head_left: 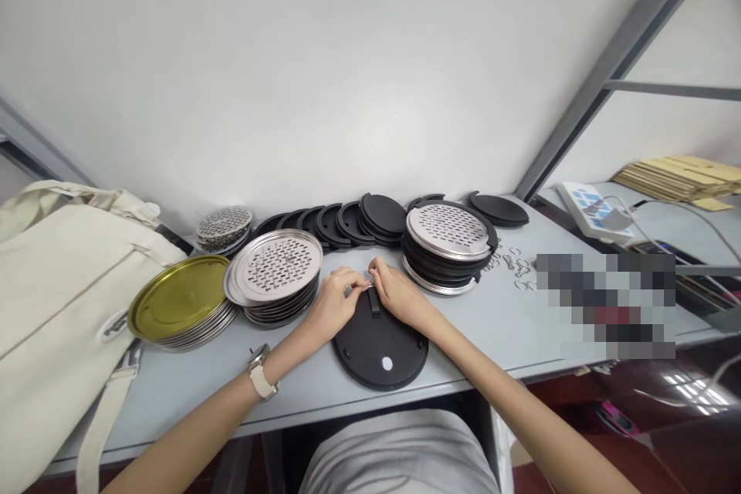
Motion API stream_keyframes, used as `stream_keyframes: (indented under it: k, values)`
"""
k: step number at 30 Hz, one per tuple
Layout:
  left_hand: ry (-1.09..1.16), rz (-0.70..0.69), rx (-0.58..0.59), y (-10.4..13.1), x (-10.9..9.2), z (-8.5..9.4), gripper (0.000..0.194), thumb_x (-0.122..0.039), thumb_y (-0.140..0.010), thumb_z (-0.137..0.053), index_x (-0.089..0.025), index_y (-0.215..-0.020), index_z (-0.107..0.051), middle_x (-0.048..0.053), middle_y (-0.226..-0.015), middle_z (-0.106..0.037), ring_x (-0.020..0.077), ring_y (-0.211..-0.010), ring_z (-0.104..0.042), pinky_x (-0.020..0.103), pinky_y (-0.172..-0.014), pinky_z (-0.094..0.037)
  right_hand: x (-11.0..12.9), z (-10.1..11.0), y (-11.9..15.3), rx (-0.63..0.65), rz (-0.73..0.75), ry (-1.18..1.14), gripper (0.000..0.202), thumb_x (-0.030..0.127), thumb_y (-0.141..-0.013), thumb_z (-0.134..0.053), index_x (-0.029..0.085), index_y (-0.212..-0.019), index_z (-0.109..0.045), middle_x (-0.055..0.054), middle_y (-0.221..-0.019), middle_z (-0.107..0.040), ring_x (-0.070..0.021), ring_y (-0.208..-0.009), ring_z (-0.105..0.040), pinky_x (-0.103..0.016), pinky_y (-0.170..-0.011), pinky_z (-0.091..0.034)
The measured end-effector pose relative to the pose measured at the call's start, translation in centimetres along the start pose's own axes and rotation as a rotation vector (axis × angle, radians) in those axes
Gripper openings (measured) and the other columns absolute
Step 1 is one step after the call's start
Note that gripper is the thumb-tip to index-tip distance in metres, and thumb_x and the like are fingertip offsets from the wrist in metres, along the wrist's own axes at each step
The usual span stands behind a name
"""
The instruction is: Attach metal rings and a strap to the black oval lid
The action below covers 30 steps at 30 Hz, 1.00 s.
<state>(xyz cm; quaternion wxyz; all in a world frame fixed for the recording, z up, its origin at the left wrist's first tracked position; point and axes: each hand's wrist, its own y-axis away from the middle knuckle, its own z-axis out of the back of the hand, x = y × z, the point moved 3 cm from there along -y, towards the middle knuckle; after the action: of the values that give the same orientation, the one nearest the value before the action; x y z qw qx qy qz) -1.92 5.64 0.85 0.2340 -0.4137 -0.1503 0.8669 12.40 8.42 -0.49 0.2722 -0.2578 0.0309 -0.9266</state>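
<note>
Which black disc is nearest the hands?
The black disc with the white spot, near the front of the table, under the left hand and right hand; the other black discs lie farther back.

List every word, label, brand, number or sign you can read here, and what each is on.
No text is readable.
White oval label on the cream fabric bag: dark marks, too blurred.
Blue-and-white flat rectangular object: print too small.
White round spot on the black round disc: no legible marks.
</note>
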Motion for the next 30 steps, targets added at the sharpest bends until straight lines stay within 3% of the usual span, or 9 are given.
stream_keyframes:
  k: [30]
  values:
    - [0.091,0.035,0.002,-0.51,-0.13,-0.02,0.013,-0.009,-0.081,-0.060,-0.017,-0.074,-0.067,0.002,-0.080,-0.069,0.0160,-0.078,-0.064,0.027,-0.076,-0.048,-0.23,-0.18,0.10,-0.026,0.060,-0.073,0.016,0.016,-0.099,-0.028,0.015,-0.102,-0.043,-0.009,-0.082,-0.061,-0.0194,-0.075,-0.058,-0.029,-0.072,-0.043]
